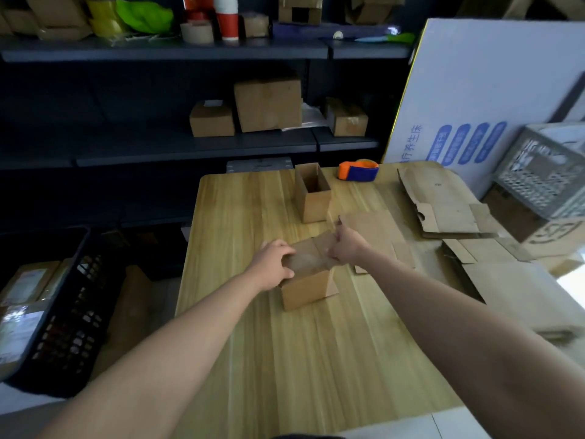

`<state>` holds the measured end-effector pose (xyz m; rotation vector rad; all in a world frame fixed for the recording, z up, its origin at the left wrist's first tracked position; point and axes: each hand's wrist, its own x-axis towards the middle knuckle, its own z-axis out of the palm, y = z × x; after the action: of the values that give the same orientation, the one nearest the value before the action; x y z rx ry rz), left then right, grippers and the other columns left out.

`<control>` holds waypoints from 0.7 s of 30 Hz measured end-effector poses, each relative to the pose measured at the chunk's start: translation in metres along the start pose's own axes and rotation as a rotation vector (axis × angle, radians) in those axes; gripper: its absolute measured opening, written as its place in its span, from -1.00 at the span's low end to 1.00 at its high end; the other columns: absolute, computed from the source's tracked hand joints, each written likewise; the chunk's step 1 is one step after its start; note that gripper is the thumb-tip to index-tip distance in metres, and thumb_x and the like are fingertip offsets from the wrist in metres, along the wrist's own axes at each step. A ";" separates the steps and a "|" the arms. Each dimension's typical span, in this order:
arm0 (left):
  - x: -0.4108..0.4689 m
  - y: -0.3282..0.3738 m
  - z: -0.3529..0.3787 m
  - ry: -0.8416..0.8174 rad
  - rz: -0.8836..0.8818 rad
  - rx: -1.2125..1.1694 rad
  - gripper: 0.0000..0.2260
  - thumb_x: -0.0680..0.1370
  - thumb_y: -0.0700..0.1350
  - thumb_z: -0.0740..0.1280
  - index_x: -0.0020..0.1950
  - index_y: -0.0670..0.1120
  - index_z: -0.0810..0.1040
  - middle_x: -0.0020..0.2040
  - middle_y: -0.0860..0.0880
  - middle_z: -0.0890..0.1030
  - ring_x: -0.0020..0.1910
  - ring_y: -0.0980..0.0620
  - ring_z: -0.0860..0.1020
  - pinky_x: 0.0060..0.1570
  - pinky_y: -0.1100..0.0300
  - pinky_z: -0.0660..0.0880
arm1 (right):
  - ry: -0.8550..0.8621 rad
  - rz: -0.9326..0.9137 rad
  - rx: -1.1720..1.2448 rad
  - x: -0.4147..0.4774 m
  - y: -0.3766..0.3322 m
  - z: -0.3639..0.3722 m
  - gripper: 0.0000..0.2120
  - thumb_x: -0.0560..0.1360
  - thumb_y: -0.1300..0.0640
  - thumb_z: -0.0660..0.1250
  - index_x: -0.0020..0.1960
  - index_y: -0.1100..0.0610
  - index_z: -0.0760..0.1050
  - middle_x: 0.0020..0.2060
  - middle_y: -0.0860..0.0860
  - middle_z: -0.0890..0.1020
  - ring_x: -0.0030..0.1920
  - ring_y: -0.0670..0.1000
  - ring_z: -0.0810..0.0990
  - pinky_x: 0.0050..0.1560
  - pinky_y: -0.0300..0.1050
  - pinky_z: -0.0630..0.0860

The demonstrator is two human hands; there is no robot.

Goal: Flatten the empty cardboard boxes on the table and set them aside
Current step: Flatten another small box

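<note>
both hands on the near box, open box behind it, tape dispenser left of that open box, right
No. In the head view the tape dispenser sits right of the open box, not left. The left hand and right hand are on the near box.

A small brown box (308, 288) sits on the table (247, 204), flaps half folded. A taller open box (313, 201) stands upright behind it. Flattened boxes (443, 204) lie to the right.

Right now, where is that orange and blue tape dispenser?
In the head view, the tape dispenser sits at the far edge of the table, right of centre. It is just right of the open upright box and left of the flattened cardboard.
</note>
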<state>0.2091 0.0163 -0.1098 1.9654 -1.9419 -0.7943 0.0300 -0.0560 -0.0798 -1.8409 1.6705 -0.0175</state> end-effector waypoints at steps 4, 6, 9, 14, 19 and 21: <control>0.011 0.008 0.003 0.008 0.012 0.051 -0.58 0.44 -0.13 0.45 0.28 -0.07 0.49 0.24 -0.02 0.43 0.28 -0.04 0.31 0.31 0.07 0.28 | -0.109 -0.224 -0.254 0.000 0.012 0.005 -0.02 0.35 -0.01 0.50 0.54 0.01 -0.05 0.52 0.04 0.06 0.51 0.21 -0.05 0.44 0.24 0.10; 0.014 0.011 0.005 0.017 -0.004 0.011 -0.62 0.44 -0.16 0.45 0.24 -0.08 0.51 0.19 -0.03 0.43 0.25 -0.03 0.36 0.30 0.07 0.32 | -0.121 -0.249 -0.342 0.005 0.015 0.009 -0.03 0.35 -0.07 0.49 0.55 0.01 -0.05 0.53 -0.02 0.07 0.52 0.16 -0.15 0.46 0.24 0.02; 0.015 0.009 0.009 0.083 -0.023 -0.083 -0.69 0.48 -0.19 0.40 0.21 -0.08 0.53 0.10 -0.02 0.46 0.15 -0.01 0.44 0.21 0.13 0.38 | -0.111 -0.240 -0.380 0.013 0.014 0.015 -0.01 0.32 -0.13 0.49 0.54 0.02 -0.02 0.51 -0.06 0.10 0.51 0.11 -0.12 0.44 0.18 0.02; 0.020 0.010 0.011 0.157 -0.094 -0.165 -0.94 0.50 -0.20 0.37 -0.10 -0.04 0.56 -0.08 -0.01 0.55 -0.06 -0.01 0.53 -0.15 0.23 0.36 | -0.083 -0.230 -0.454 0.016 0.008 0.017 -0.01 0.29 -0.11 0.52 0.53 -0.01 0.03 0.49 -0.07 0.15 0.51 0.09 -0.05 0.45 0.13 0.00; 0.025 0.012 0.011 0.154 -0.131 -0.090 -0.87 0.54 -0.19 0.31 -0.21 -0.03 0.51 -0.09 -0.04 0.59 -0.10 -0.02 0.53 -0.22 0.19 0.39 | -0.070 -0.226 -0.550 0.013 -0.003 0.017 -0.07 0.29 -0.09 0.52 0.51 0.00 0.10 0.47 -0.03 0.23 0.49 0.13 0.07 0.43 0.17 0.08; 0.027 0.013 0.011 0.135 -0.103 -0.013 -0.87 0.55 -0.18 0.29 -0.18 -0.03 0.50 -0.05 -0.05 0.56 -0.03 -0.03 0.50 -0.09 0.13 0.44 | -0.074 -0.212 -0.558 0.013 -0.005 0.017 -0.09 0.29 -0.10 0.52 0.50 0.00 0.13 0.46 -0.03 0.25 0.49 0.14 0.08 0.42 0.18 0.10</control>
<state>0.1908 -0.0087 -0.1163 2.0683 -1.7685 -0.6781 0.0439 -0.0601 -0.0960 -2.3861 1.5174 0.4644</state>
